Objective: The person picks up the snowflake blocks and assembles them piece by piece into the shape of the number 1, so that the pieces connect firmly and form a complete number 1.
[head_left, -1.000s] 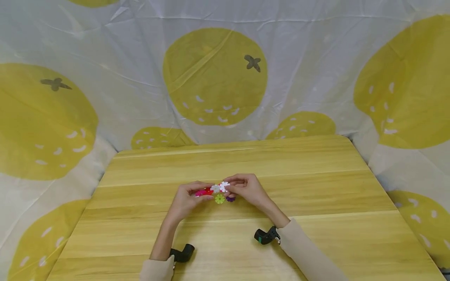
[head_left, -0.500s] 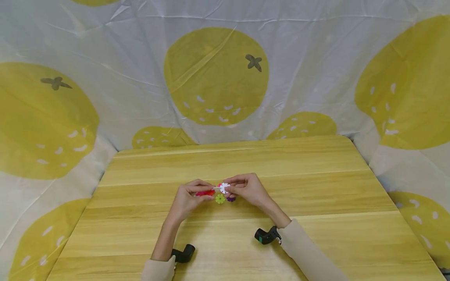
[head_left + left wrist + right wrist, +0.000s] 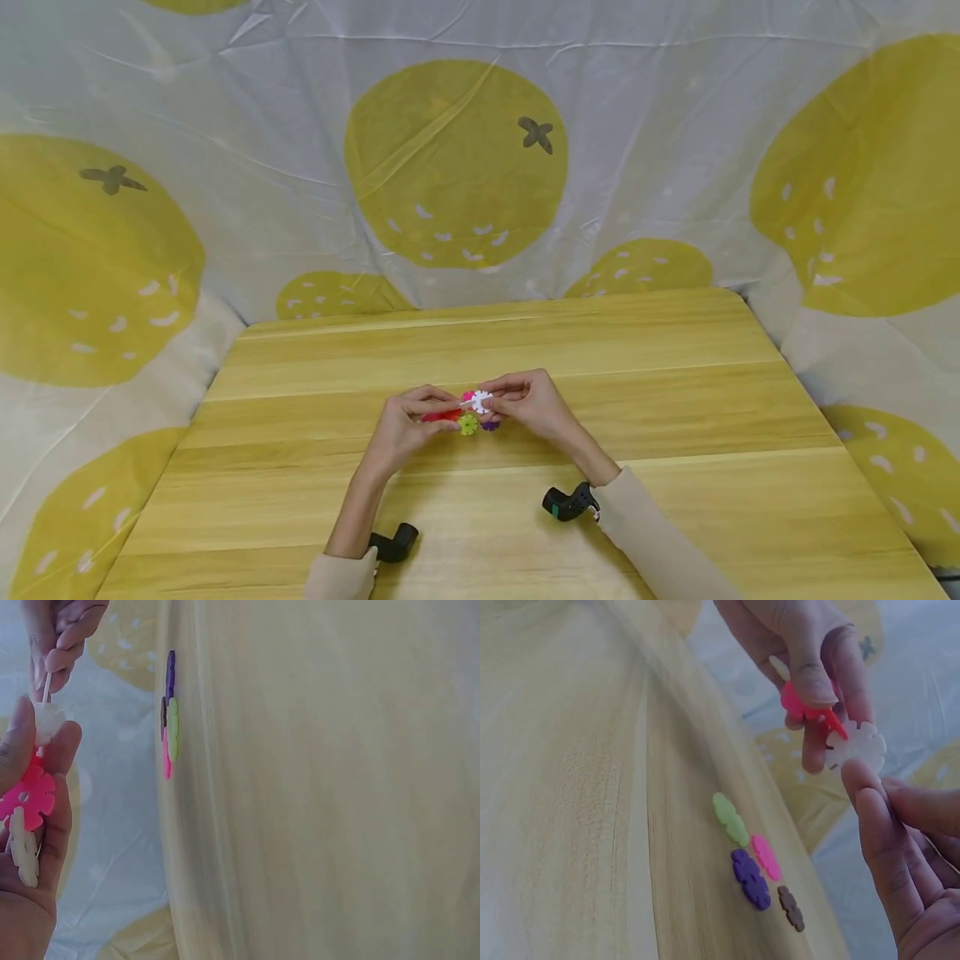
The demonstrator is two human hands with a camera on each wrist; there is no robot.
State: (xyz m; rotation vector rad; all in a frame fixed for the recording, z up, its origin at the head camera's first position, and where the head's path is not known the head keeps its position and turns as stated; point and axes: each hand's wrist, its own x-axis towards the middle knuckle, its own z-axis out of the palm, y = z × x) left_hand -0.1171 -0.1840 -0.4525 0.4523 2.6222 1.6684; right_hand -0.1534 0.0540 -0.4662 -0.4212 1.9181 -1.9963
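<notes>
My left hand (image 3: 401, 427) grips a short chain of joined plastic snowflake discs. In the left wrist view the chain shows a whitish disc (image 3: 25, 851) near the palm, a pink disc (image 3: 34, 799), a red disc (image 3: 33, 769) and a translucent white disc (image 3: 49, 722) at its far end. Between thumb and fingers my right hand (image 3: 534, 404) pinches another white snowflake disc (image 3: 482, 402). This disc meets the chain's end disc edge to face; how deep its slot sits cannot be told. Both hands are above the table.
Below the hands lie loose discs on the wooden table (image 3: 600, 350): a yellow-green one (image 3: 730, 819), a pink one (image 3: 766, 857), a purple one (image 3: 750, 879) and a brown one (image 3: 790, 908). A patterned curtain (image 3: 457, 167) hangs behind the table.
In my left hand the chain has turned, so its end white disc shows edge-on rather than face-on. The two hands stay close together, the right one nearly still.
</notes>
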